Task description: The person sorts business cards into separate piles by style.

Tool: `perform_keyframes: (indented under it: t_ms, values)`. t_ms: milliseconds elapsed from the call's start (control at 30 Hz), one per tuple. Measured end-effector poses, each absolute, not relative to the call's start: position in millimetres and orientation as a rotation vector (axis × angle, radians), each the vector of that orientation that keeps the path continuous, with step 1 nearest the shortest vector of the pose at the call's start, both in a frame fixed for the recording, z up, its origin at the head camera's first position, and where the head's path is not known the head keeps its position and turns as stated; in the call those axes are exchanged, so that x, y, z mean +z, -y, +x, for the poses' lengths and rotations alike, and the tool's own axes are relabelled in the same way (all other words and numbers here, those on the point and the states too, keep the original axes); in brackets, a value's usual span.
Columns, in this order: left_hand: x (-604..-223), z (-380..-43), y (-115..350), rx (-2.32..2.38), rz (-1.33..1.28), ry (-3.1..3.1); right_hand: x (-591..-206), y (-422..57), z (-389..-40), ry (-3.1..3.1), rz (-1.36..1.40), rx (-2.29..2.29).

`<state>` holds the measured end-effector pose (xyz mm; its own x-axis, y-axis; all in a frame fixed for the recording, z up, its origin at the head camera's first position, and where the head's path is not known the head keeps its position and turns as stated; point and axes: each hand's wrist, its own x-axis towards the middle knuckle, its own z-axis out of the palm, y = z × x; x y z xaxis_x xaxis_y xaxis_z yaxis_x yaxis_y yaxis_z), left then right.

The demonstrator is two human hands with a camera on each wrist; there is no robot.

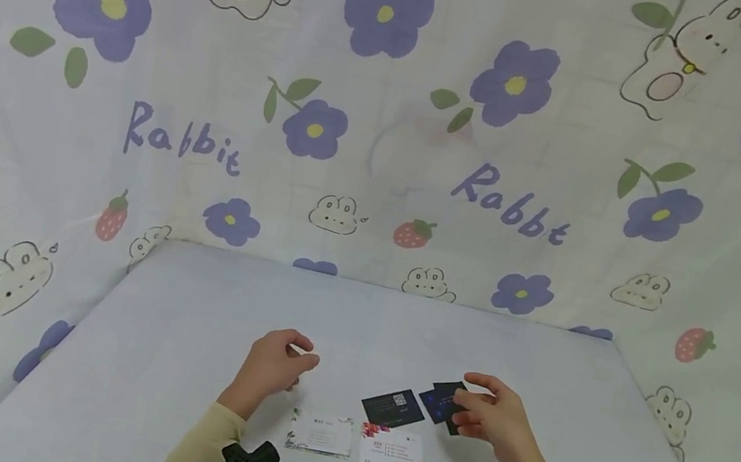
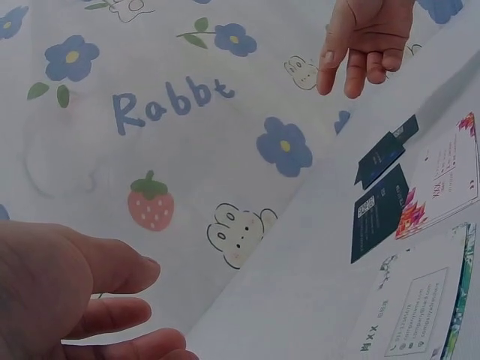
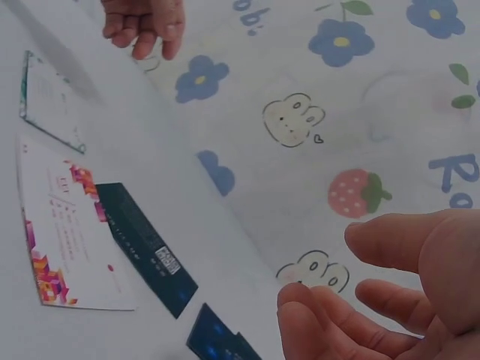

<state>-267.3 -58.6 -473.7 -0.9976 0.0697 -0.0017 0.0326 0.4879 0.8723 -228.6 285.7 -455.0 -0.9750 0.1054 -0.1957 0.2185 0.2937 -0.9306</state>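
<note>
My left hand hovers above the table to the left of the cards, fingers loosely curled with nothing in them. On the other side, my right hand is in the air near the small dark cards, covering part of them in the head view. In the right wrist view its fingers are apart and hold nothing. A dark business card with a QR code lies tilted beside those. In front of it lie a white card with red flowers and a white card with a green leafy border.
A white cloth covers the table. Behind it and at the sides hangs a white curtain printed with purple flowers, rabbits and strawberries. Black wrist mounts sit on both forearms.
</note>
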Motion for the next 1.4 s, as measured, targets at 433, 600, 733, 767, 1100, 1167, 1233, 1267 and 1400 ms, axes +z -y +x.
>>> perform_keyframes:
  t_ms: [433,600,733,767,1100,1167,1233,1267,1400]
  values:
    - [-473.2,-266.6,61.9,1.581,0.07,-2.687,-450.6,-286.5,-225.5,-2.407,0.29,-1.813]
    - [-470.8,-265.9,61.1,1.579,0.052,-2.691,-451.5,-288.3,-225.1,-2.409,0.285,-1.807]
    - [-467.4,-265.0,59.9,1.577,0.054,-2.683,-451.3,-289.6,-224.5,-2.417,0.279,-1.804]
    - [-466.7,-264.9,59.5,1.575,0.056,-2.68,-451.1,-289.9,-224.2,-2.418,0.279,-1.803]
    - [-463.0,-264.4,54.5,1.553,0.071,-2.675,-451.1,-290.8,-222.9,-2.419,0.269,-1.803]
    - [-463.9,-265.1,52.2,1.552,0.063,-2.664,-452.3,-290.2,-224.3,-2.42,0.274,-1.801]
    - [-466.3,-266.2,48.6,1.55,0.057,-2.645,-454.0,-288.7,-226.6,-2.426,0.283,-1.797]
    - [-468.1,-266.9,46.1,1.546,0.055,-2.63,-455.0,-287.6,-227.9,-2.429,0.287,-1.795]
    - [-478.6,-269.7,32.5,1.524,0.082,-2.569,-458.7,-280.6,-234.0,-2.459,0.273,-1.749]
